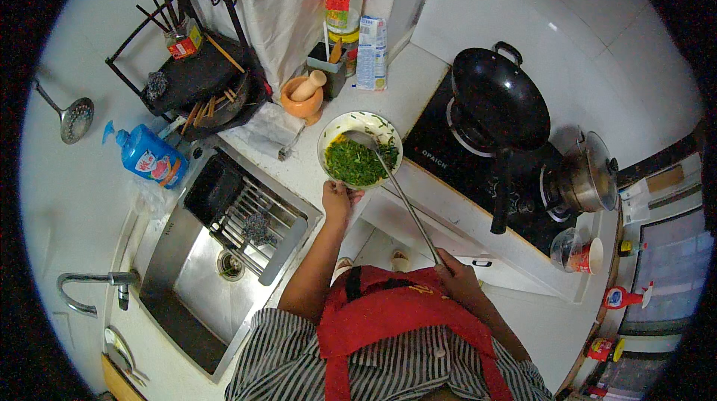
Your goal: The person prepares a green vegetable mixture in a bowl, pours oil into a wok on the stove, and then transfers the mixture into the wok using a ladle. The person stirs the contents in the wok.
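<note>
My left hand [338, 202] grips the near rim of a white bowl [331, 122] at the counter's corner. Chopped green herbs [353, 163] fill much of the bowl, with some yellow, perhaps egg, showing at the left edge. A few green bits cling to the inner wall. My right hand [456, 273] holds the end of a long metal ladle handle [411, 210]. The ladle's head [361, 138] rests in the bowl, over the herbs, and its underside is partly hidden.
Right of the bowl, a black wok [498, 98] and a lidded steel pot [582, 182] stand on the gas hob [428, 132]. At left is a steel sink [196, 300] with a drain rack [252, 208]. A wooden mortar [302, 104] with pestle stands behind the bowl.
</note>
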`<state>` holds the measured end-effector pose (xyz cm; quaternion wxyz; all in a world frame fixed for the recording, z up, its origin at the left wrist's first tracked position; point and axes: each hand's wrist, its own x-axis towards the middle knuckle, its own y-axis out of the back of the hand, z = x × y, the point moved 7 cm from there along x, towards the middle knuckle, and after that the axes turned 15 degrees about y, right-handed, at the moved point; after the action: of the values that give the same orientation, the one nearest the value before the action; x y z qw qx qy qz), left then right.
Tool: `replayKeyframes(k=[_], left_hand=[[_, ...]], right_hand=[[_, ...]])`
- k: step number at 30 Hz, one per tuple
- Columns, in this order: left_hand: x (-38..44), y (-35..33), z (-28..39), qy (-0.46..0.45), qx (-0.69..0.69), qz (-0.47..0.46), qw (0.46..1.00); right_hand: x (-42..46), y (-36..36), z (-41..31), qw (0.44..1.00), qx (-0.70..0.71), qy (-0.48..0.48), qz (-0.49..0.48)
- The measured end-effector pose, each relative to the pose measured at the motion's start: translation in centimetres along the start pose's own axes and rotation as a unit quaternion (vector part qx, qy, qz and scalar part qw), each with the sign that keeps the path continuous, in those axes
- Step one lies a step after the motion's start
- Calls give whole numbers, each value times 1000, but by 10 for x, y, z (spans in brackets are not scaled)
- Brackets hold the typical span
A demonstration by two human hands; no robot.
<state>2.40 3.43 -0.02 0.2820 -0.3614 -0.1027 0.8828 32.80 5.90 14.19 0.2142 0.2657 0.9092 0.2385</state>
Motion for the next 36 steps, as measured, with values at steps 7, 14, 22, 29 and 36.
replayKeyframes(k=[7, 14, 22, 29, 36], left_hand=[[4, 3, -2, -9, 5, 1, 1000], [8, 6, -8, 19, -23, 0, 1000], [6, 13, -4, 13, 19, 0, 1000], [3, 18, 10, -67, 39, 16, 997], [14, 22, 6, -42, 31, -7, 999]], right_hand=[[-8, 4, 3, 994, -80, 76, -27], [-10, 9, -2, 992, -104, 9, -69], [-15, 15, -5, 995, -72, 44, -53], [-45, 25, -6, 997, -5, 7, -80], [-19, 16, -11, 998, -11, -6, -68]])
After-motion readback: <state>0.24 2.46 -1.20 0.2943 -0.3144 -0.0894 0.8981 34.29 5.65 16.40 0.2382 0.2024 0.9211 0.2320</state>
